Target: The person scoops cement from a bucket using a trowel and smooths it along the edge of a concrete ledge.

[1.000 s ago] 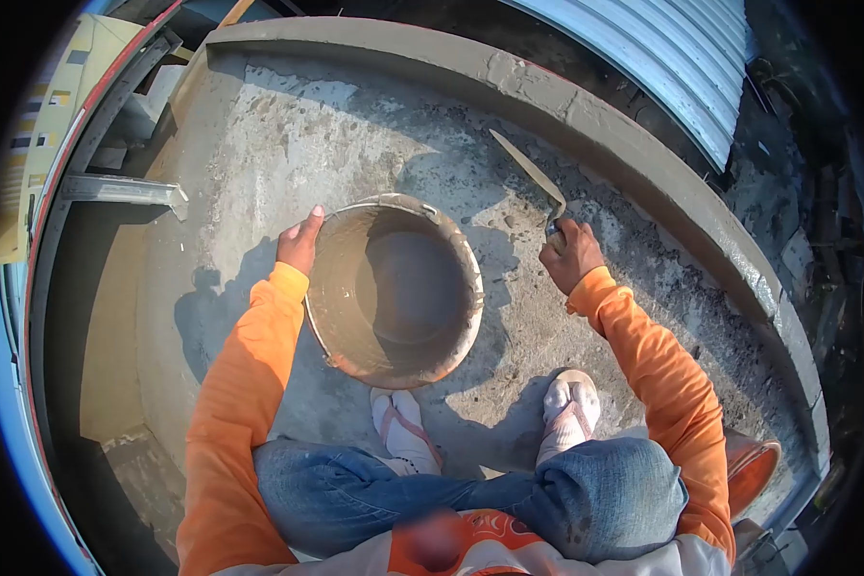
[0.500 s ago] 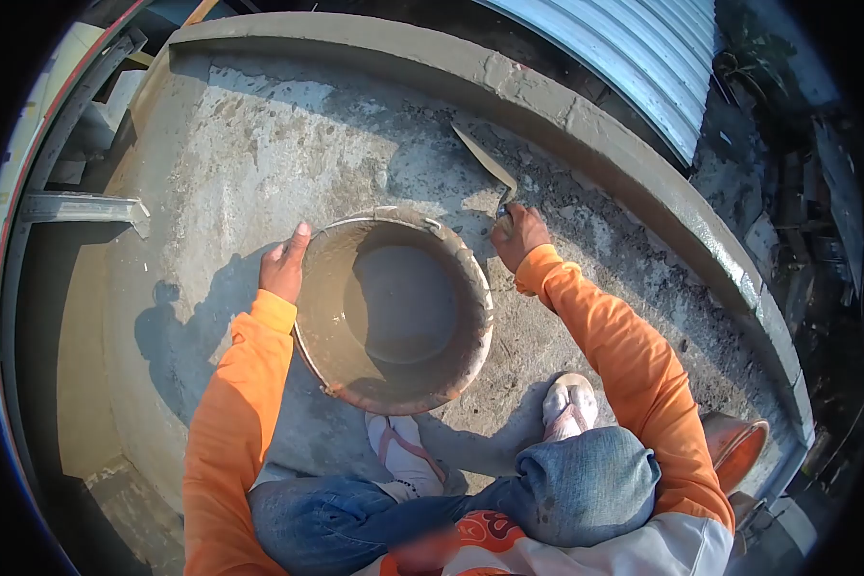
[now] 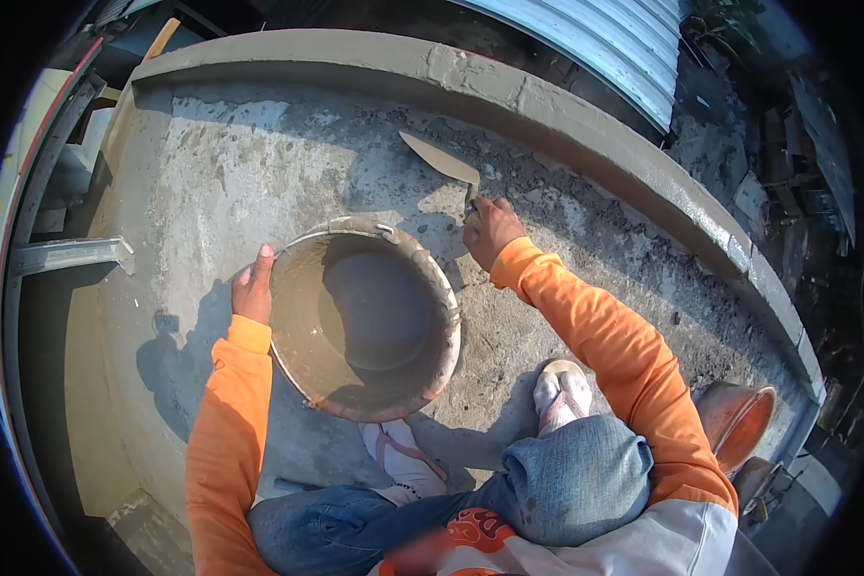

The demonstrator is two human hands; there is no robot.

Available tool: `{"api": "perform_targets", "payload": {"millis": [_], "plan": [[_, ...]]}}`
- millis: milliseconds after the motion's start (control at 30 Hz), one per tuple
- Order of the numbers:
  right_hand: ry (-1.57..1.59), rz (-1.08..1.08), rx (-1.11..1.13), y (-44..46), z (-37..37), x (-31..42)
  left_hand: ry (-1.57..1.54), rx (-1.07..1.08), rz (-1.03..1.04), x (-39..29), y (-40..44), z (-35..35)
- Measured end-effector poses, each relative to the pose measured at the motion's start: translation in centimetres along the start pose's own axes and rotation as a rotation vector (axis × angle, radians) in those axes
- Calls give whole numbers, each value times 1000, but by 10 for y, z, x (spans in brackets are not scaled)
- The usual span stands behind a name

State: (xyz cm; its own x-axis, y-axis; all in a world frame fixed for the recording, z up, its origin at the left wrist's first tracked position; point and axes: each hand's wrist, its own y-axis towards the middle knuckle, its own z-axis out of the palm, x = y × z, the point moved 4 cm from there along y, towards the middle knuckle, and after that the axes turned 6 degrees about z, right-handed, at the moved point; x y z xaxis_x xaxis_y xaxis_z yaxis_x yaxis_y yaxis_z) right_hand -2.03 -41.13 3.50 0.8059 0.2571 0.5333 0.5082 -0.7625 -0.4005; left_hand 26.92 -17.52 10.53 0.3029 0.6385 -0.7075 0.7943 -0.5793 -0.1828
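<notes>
Right hand point(image 3: 494, 233): fingers clenched on handle of trowel point(image 3: 439, 159), blade pointing forward-left
Bucket point(image 3: 447, 322): lies left and back from these fingers
Left hand point(image 3: 252, 288): nearer, touching bucket's left rim; grip I cannot tell

The bucket point(image 3: 293, 312) is smeared grey-brown, the sleeves point(image 3: 228, 422) orange, the jeans point(image 3: 581, 480) faded blue.

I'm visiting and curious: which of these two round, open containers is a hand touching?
The large, round, grey-smeared bucket: the bare left hand touches its rim. The round orange-red container beside the orange right sleeve is untouched.
</notes>
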Motion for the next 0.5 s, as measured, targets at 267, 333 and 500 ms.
{"api": "perform_targets", "payload": {"millis": [267,333,500], "plan": [[102,-126,-53,-59,14,-30,-152,51,-12,-3,-2,5],[93,-84,10,-62,18,-27,-147,93,-56,-1,-2,3],[158,-40,69,-60,20,-25,-131,51,-14,13,5,4]]}}
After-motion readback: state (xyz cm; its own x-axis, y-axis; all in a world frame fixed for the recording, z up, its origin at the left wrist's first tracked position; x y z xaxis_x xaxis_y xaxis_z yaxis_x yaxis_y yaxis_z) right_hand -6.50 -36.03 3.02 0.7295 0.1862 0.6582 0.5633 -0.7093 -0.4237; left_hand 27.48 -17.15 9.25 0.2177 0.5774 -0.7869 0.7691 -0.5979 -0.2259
